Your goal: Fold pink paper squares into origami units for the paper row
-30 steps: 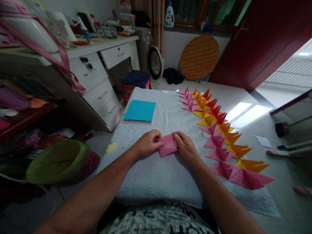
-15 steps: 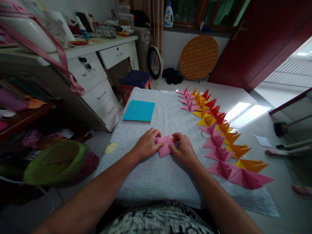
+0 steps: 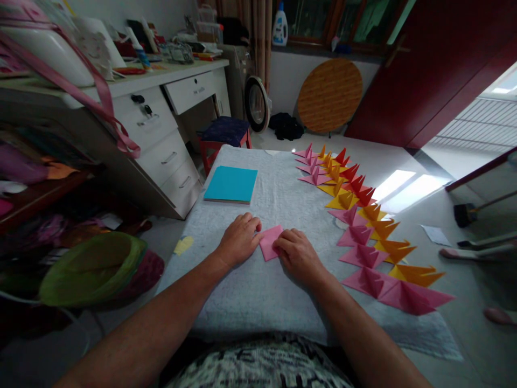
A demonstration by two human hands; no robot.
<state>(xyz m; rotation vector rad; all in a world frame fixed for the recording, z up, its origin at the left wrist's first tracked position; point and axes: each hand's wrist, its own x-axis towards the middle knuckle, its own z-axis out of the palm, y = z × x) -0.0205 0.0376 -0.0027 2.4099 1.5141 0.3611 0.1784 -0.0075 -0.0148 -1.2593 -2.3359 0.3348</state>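
A small folded square of pink origami paper (image 3: 269, 243) lies on the cloth-covered table between my hands. My left hand (image 3: 241, 238) has its thumb on the paper's left corner, with the fingers curled beside it. Over the right side of the paper, my right hand (image 3: 298, 250) is closed, thumb and fingertips together at the edge. Its fingers hide that side of the sheet. Farther back on the left lies a stack of blue paper (image 3: 231, 184). Rows of folded paper cranes, pink (image 3: 363, 256), yellow (image 3: 393, 249) and red (image 3: 355, 180), stand along the right.
The grey tablecloth (image 3: 258, 307) has a yellow patch near its left edge. A bin with a green liner (image 3: 92, 269) stands on the floor at left, below a white desk (image 3: 161, 145). A stool (image 3: 224, 132) is beyond the table's far end.
My right hand has shifted left over the paper, its fingers drawing together and its thumb going out of sight. My left fingers have moved slightly left, off the paper's upper edge.
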